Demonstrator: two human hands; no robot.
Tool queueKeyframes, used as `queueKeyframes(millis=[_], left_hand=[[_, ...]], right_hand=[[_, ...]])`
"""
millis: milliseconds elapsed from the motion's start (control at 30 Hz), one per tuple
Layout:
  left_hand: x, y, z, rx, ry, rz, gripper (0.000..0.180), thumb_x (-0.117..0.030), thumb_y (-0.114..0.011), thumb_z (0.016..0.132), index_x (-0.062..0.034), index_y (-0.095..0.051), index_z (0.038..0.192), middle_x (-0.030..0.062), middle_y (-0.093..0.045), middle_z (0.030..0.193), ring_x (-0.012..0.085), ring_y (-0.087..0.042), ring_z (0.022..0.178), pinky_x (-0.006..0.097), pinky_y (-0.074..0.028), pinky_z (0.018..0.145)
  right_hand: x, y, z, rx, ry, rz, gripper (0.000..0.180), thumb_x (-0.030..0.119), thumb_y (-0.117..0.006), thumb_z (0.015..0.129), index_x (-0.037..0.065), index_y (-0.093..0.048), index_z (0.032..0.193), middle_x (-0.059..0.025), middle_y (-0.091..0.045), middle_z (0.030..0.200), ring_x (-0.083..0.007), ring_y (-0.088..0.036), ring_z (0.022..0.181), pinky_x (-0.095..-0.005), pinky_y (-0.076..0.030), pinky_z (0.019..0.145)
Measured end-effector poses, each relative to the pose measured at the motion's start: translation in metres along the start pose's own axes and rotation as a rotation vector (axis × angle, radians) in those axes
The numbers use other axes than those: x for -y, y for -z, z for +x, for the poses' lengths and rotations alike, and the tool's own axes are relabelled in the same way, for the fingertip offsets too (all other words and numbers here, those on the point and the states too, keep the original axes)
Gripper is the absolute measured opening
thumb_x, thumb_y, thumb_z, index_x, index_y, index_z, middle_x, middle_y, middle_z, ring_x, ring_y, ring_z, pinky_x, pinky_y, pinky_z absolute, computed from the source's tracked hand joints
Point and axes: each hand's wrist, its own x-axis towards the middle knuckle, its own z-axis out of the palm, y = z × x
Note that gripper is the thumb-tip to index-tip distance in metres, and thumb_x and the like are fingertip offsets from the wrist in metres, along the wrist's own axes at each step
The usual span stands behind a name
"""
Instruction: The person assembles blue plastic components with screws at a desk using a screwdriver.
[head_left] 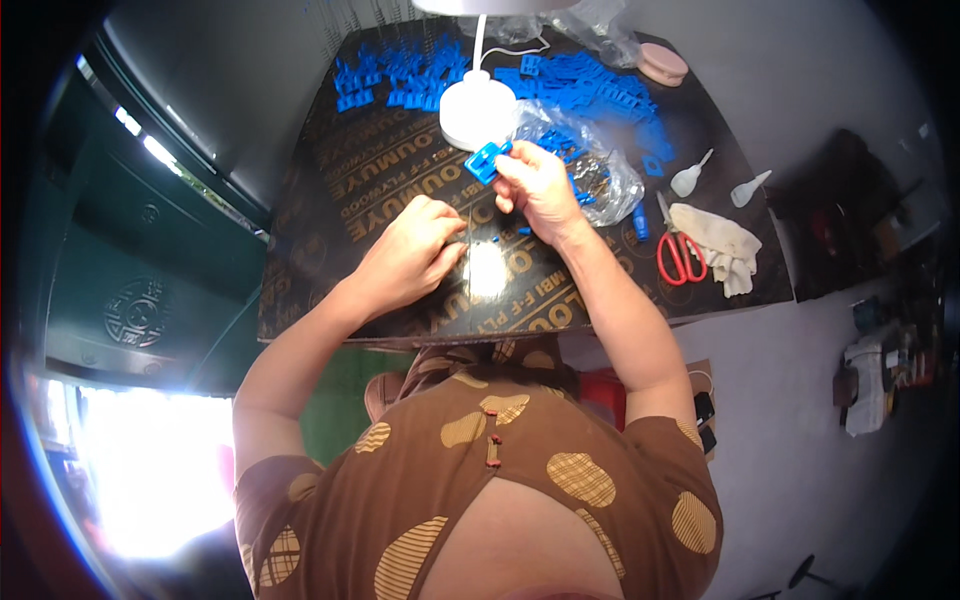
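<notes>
Hands [480, 220] mid-board, blue clip [486, 161] raised

The blue part [487, 161] pinched in the right hand [538, 187] looks like moulded plastic, smooth with a slight sheen. Same plastic look on the blue pieces [590, 80] heaped at the far side. The table [380, 170] is a dark board with a glossy film face, throwing back a bright glare near the left hand [410, 258]. The bag [600, 170] on the right is clear thin plastic, crinkled and shiny. The lamp base [477, 112] is smooth white plastic. The scissors [678, 252] show red plastic handles and metal blades. The glove [722, 246] beside them is pale, matt cloth.
</notes>
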Motion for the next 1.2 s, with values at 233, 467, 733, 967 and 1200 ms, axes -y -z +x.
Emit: queueKeyframes(millis=[233,467,733,967,1200], left_hand=[[0.049,-0.039,0.045,-0.074,-0.082,0.043,0.016,0.008,-0.062,0.07,-0.0006,-0.061,0.083,0.0112,-0.058,0.083,0.03,-0.055,0.084,0.039,-0.047,0.075],[0.053,-0.044,0.037,-0.119,-0.037,0.075,0.013,0.004,-0.065,0.071,-0.0014,-0.061,0.082,0.0102,-0.056,0.079,0.029,-0.054,0.081,0.039,-0.047,0.072],[0.053,-0.037,0.033,-0.157,0.062,0.007,0.015,0.001,-0.066,0.072,-0.0014,-0.061,0.086,0.0102,-0.056,0.081,0.0282,-0.055,0.082,0.039,-0.046,0.075],[0.061,-0.033,0.03,-0.159,0.173,-0.097,0.013,0.0,-0.064,0.076,-0.0014,-0.063,0.089,0.0108,-0.059,0.084,0.0279,-0.056,0.086,0.038,-0.047,0.079],[0.059,-0.033,0.03,-0.112,0.124,-0.037,0.007,-0.001,-0.066,0.075,-0.0006,-0.063,0.081,0.0104,-0.058,0.081,0.0281,-0.056,0.084,0.039,-0.047,0.077]], right_hand=[[0.003,-0.001,0.0,-0.07,0.01,-0.003,0.016,0.014,-0.061,0.09,0.0,-0.057,0.096,-0.0022,-0.055,0.074,-0.0077,-0.052,0.059,-0.0215,-0.045,0.048],[0.002,-0.003,0.0,-0.105,-0.051,-0.013,0.019,0.011,-0.062,0.089,-0.003,-0.056,0.1,-0.0024,-0.054,0.07,-0.0077,-0.05,0.057,-0.0221,-0.044,0.047],[0.001,-0.005,0.0,-0.116,-0.051,-0.038,0.016,0.012,-0.061,0.089,-0.001,-0.056,0.096,-0.0028,-0.054,0.07,-0.0082,-0.05,0.055,-0.0219,-0.043,0.046],[0.003,-0.006,-0.001,-0.112,-0.053,-0.068,0.017,0.014,-0.061,0.09,-0.002,-0.056,0.095,-0.0025,-0.053,0.068,-0.008,-0.05,0.053,-0.0215,-0.043,0.046],[0.003,-0.005,-0.001,-0.108,-0.07,-0.087,0.018,0.014,-0.062,0.089,-0.002,-0.056,0.096,-0.002,-0.053,0.068,-0.0076,-0.05,0.054,-0.0209,-0.042,0.047]])
